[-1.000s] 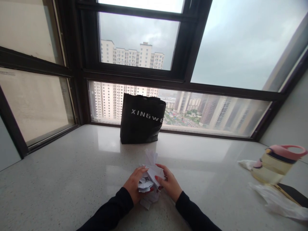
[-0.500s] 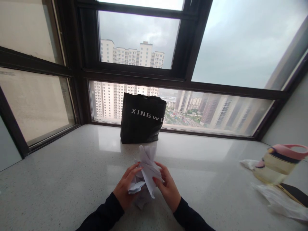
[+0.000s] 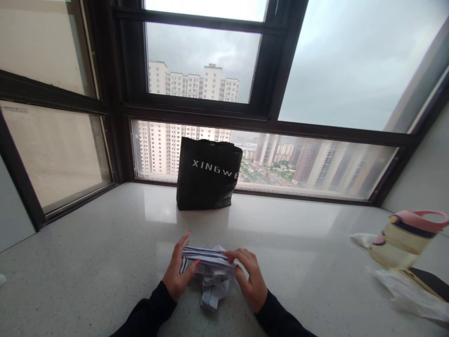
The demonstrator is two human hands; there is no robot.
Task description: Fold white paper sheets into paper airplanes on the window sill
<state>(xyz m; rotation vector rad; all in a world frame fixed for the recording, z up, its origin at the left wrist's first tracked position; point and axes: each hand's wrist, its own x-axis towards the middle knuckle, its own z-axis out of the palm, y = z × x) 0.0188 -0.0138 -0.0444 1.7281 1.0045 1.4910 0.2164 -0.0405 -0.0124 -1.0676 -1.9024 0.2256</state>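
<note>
Between my two hands is a stack of folded white paper (image 3: 206, 255), its layered edges turned toward me. My left hand (image 3: 178, 269) grips the stack's left end, thumb in front and fingers behind. At the right end my right hand (image 3: 250, 276) holds it, fingers on top and thumb below. More folded paper (image 3: 214, 295) hangs or lies under the stack; whether it is joined to it I cannot tell. Beyond the hands a black bag (image 3: 208, 180) with white lettering stands upright on the pale speckled counter (image 3: 105, 262).
On the right stands a bottle (image 3: 403, 241) with a pink lid. Near it lie a crumpled clear plastic wrapper (image 3: 403, 288) and a dark flat object (image 3: 430, 281) with a gold edge. A dark-framed window (image 3: 196, 110) runs along the back. Something small and white (image 3: 2, 280) shows at the left edge.
The paper has gone from loose and upright, fanned out, to a flatter stack lying across between my hands. My left hand has shifted slightly left, and my right hand slightly right.
</note>
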